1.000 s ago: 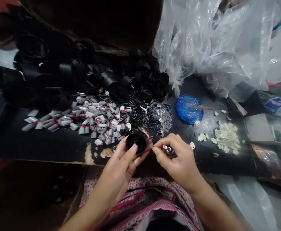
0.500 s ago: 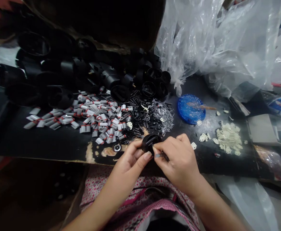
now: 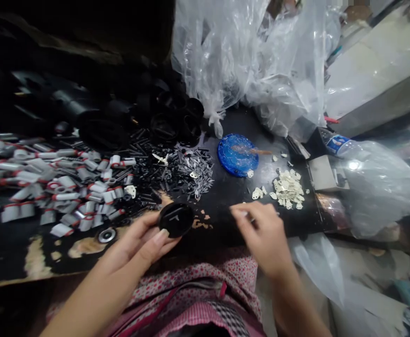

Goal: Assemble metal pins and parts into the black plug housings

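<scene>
**Black cup (image 3: 176, 220) held in left hand (image 3: 138, 252)**

Apparent step: cup handling, below frame centre. Right hand (image 3: 266, 234) fingertips stand close together; any held item cannot be told. Next move likely calls for steady cup support. Cup: round, smooth, recessed. Right of frame: 1 heap of flat, pale plates (image 3: 289, 188).

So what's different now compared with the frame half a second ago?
The right hand has drawn away from the black round part and moved to the right, toward the pale flat pieces; whether it has let anything go is unclear. The view has swung right, so the bench items appear further left. Unchanged: the left hand keeps its grip on the black round part.
</scene>
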Tool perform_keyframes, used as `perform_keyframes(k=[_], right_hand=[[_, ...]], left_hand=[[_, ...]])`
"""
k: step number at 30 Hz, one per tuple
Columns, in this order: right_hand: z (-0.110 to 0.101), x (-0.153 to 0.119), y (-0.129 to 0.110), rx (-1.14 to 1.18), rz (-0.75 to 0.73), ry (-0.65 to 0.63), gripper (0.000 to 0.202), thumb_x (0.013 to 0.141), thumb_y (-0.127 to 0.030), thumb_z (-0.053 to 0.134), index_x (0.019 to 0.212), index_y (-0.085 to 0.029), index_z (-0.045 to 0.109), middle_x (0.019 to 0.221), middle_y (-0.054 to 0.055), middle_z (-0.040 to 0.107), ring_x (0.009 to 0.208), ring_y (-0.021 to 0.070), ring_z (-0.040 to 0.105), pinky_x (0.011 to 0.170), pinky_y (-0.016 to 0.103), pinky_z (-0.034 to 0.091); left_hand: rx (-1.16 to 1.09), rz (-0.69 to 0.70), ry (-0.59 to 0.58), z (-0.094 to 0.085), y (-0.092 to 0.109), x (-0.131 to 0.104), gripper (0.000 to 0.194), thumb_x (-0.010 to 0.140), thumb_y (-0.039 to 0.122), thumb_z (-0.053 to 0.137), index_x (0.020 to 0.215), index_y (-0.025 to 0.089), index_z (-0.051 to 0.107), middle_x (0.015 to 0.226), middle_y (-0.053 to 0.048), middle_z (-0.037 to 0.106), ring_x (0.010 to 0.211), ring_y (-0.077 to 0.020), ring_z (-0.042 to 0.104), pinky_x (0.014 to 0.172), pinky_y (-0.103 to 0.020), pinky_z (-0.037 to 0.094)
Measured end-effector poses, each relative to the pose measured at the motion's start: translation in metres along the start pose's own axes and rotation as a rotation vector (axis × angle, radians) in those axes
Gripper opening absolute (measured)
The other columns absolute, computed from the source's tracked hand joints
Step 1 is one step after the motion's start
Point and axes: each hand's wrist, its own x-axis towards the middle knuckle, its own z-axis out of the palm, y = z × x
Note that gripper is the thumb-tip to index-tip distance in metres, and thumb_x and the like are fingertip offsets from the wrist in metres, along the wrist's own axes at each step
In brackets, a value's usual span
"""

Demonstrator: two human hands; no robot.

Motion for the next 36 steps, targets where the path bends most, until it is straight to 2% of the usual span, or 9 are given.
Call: perform_keyframes(k=[2, 5, 10, 14, 20, 25, 30, 33, 36], right_hand=[[-0.007, -0.002, 0.022, -0.096, 0.198, 0.027, 0.011, 0.092, -0.028, 0.061, 0.097, -0.021, 0.069, 0.092, 0.003, 0.073, 0.077, 0.018, 0.062, 0.075, 0.034, 0.037], [-0.004, 0.001, 0.039, -0.121, 0.266, -0.035, 0.013, 0.091, -0.03, 0.062, 0.099, -0.021, 0.067, 0.092, 0.003, 0.072, 0.076, 0.0189, 0.061, 0.077, 0.036, 0.038], [0.016, 0.008, 0.009, 0.091, 0.099, -0.099, 0.004, 0.089, -0.024, 0.06, 0.092, -0.021, 0.062, 0.082, 0.0, 0.069, 0.075, 0.0169, 0.06, 0.075, 0.033, 0.042], [0.032, 0.011, -0.023, 0.239, -0.102, -0.182, 0.012, 0.087, -0.015, 0.059, 0.097, -0.021, 0.061, 0.088, 0.001, 0.069, 0.08, 0.0175, 0.059, 0.076, 0.033, 0.044], [0.036, 0.013, -0.031, 0.37, -0.147, -0.249, 0.005, 0.09, -0.017, 0.063, 0.093, -0.021, 0.062, 0.092, 0.001, 0.069, 0.084, 0.0165, 0.062, 0.076, 0.031, 0.045], [0.036, 0.012, -0.026, 0.294, -0.374, -0.13, 0.007, 0.094, -0.015, 0.059, 0.098, -0.018, 0.065, 0.093, 0.004, 0.072, 0.086, 0.0157, 0.065, 0.078, 0.033, 0.041], [0.04, 0.012, -0.026, 0.209, -0.568, 0.002, 0.011, 0.091, -0.01, 0.06, 0.099, -0.016, 0.064, 0.09, 0.004, 0.074, 0.083, 0.0158, 0.067, 0.075, 0.033, 0.039], [0.041, 0.012, -0.029, 0.171, -0.582, 0.042, 0.009, 0.09, -0.009, 0.061, 0.096, -0.017, 0.063, 0.087, 0.003, 0.074, 0.078, 0.0145, 0.067, 0.073, 0.033, 0.037], [0.04, 0.013, -0.031, 0.134, -0.562, 0.049, 0.009, 0.091, -0.01, 0.059, 0.095, -0.018, 0.063, 0.086, 0.002, 0.074, 0.076, 0.0146, 0.067, 0.073, 0.034, 0.036]], left_hand=[[-0.063, -0.003, 0.024, 0.003, 0.0, 0.0, 0.039, 0.084, 0.046, 0.07, 0.116, 0.026, 0.063, 0.132, -0.004, 0.068, 0.115, -0.0279, 0.066, 0.104, -0.037, 0.051], [-0.139, -0.005, 0.024, 0.008, 0.001, 0.0, 0.034, 0.083, 0.043, 0.071, 0.112, 0.025, 0.066, 0.127, -0.004, 0.071, 0.114, -0.0282, 0.067, 0.105, -0.038, 0.05], [-0.28, -0.058, 0.011, 0.017, 0.001, -0.002, 0.033, 0.085, 0.039, 0.071, 0.113, 0.023, 0.067, 0.117, -0.008, 0.075, 0.11, -0.0288, 0.069, 0.1, -0.041, 0.054], [-0.435, -0.108, 0.044, 0.022, 0.003, -0.003, 0.027, 0.085, 0.033, 0.07, 0.109, 0.02, 0.068, 0.117, -0.011, 0.074, 0.11, -0.0286, 0.069, 0.096, -0.041, 0.056], [-0.531, -0.108, 0.07, 0.019, 0.012, -0.003, 0.013, 0.086, 0.027, 0.07, 0.095, 0.017, 0.068, 0.105, -0.012, 0.077, 0.101, -0.0259, 0.073, 0.089, -0.037, 0.06], [-0.556, -0.157, 0.151, 0.018, 0.014, -0.001, 0.008, 0.086, 0.017, 0.068, 0.091, 0.018, 0.063, 0.092, -0.012, 0.078, 0.088, -0.0236, 0.076, 0.083, -0.038, 0.062], [-0.482, -0.094, 0.079, 0.017, 0.009, -0.001, 0.015, 0.084, 0.022, 0.073, 0.097, 0.02, 0.067, 0.092, -0.004, 0.078, 0.085, -0.0179, 0.075, 0.08, -0.028, 0.061], [-0.436, -0.048, 0.066, 0.018, 0.006, -0.001, 0.021, 0.078, 0.026, 0.079, 0.097, 0.023, 0.071, 0.088, 0.001, 0.077, 0.081, -0.013, 0.074, 0.077, -0.02, 0.059], [-0.402, -0.028, 0.055, 0.019, 0.003, -0.001, 0.021, 0.077, 0.03, 0.08, 0.096, 0.025, 0.072, 0.091, 0.002, 0.077, 0.082, -0.012, 0.073, 0.08, -0.02, 0.058]])
